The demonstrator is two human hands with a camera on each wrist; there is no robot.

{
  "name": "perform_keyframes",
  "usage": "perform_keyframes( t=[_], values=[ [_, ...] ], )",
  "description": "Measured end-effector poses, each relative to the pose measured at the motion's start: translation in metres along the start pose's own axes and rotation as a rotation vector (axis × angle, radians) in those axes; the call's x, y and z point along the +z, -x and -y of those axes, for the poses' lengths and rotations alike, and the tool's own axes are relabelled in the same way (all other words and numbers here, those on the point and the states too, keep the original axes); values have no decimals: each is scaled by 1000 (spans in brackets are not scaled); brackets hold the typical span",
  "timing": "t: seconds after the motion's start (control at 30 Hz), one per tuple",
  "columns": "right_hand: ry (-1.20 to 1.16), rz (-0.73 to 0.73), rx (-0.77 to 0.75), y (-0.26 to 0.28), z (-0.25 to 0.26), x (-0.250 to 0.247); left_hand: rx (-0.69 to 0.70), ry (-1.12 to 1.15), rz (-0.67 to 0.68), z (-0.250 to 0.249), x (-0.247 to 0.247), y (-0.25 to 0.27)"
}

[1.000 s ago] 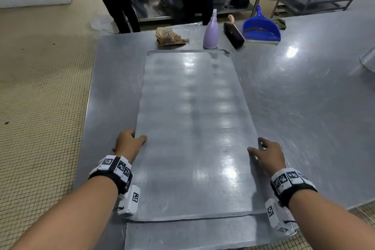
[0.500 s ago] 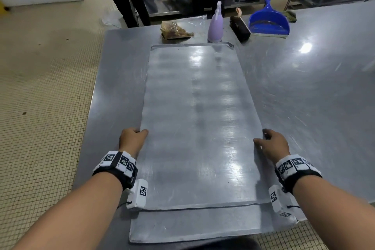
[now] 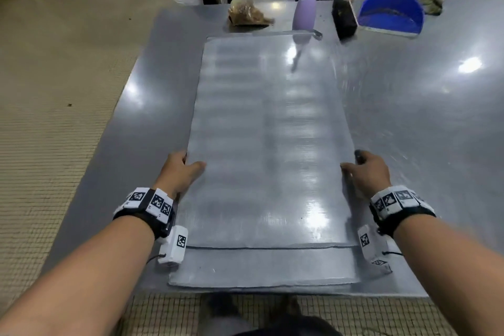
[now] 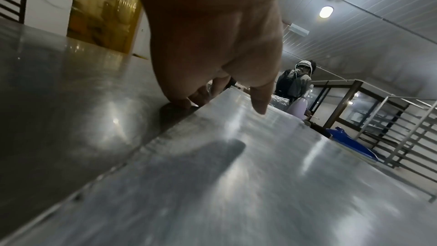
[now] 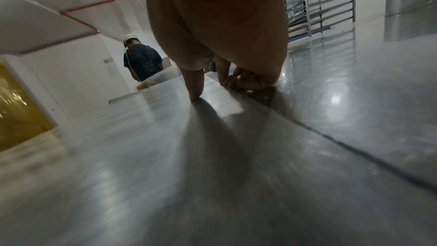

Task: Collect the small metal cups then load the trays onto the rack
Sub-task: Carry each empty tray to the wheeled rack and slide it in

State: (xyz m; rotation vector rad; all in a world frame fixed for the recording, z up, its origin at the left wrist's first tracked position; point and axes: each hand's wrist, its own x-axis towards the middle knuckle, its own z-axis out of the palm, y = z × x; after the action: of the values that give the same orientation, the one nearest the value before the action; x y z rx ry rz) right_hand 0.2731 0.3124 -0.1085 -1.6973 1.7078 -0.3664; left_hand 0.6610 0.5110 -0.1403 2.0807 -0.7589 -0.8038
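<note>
A long flat metal tray (image 3: 267, 144) lies lengthwise on the steel table, on top of a second tray (image 3: 259, 270) whose near end sticks out under it. My left hand (image 3: 181, 169) grips the top tray's left edge, thumb on top and fingers curled under (image 4: 189, 98). My right hand (image 3: 362, 169) grips the right edge the same way, thumb (image 5: 194, 85) pressing on the tray's surface. No small metal cups show in any view. A rack (image 4: 402, 134) of rails stands beyond the table in the left wrist view.
At the table's far end stand a lilac spray bottle (image 3: 305, 5), a black brush (image 3: 344, 18), a blue dustpan (image 3: 392, 12) and a crumpled bag (image 3: 248, 14). People stand beyond the far edge. Tiled floor lies to the left. A metal rack (image 5: 324, 6) stands behind my right hand.
The top tray has slid toward me along the lower one, so less of the lower tray's near end shows. Both hands stay on its side edges.
</note>
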Motion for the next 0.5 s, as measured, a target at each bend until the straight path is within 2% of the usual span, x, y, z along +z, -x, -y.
perform_keyframes(
  t=[0.07,0.17,0.23,0.37,0.5],
  values=[
    [9,20,-18,-2,-5,-3,-4,-67,29,1,7,12],
    [41,98,-80,3,-11,-7,30,-458,139,-3,20,45],
    [100,155,-142,8,-18,-9,83,-607,215,-2,28,66],
    [248,222,-265,33,-31,-5,167,-615,306,3,36,103],
    [399,309,-390,82,-33,14,270,-588,295,7,43,133]
  ],
)
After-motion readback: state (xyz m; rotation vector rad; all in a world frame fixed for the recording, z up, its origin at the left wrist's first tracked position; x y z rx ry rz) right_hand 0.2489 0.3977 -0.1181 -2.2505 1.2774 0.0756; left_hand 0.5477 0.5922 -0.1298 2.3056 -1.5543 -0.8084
